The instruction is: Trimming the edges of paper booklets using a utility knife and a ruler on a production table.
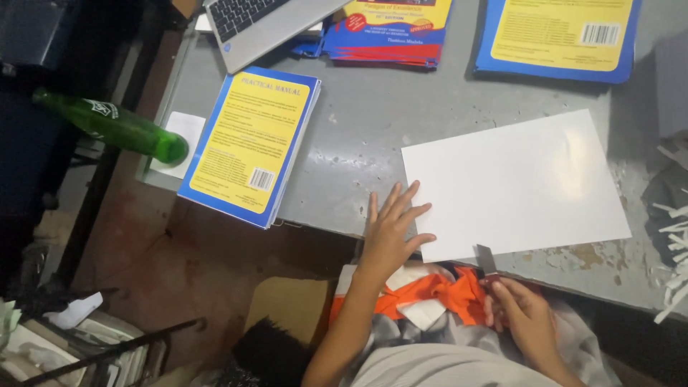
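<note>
A white sheet of card (512,183) lies on the grey metal table (365,122), reaching to its near edge. My left hand (393,228) rests flat on the sheet's near left corner, fingers spread. My right hand (522,308) is below the table edge and grips a small cutter with a short grey blade (486,259). The blade tip touches the sheet's near edge. Orange cloth and white paper scraps (437,301) lie in my lap between the hands.
A blue and yellow book (247,143) overhangs the table's left near edge. A green glass bottle (115,125) lies beside it. A laptop (258,21) and more books (559,36) sit at the back. Shredded paper strips (674,244) pile at the right.
</note>
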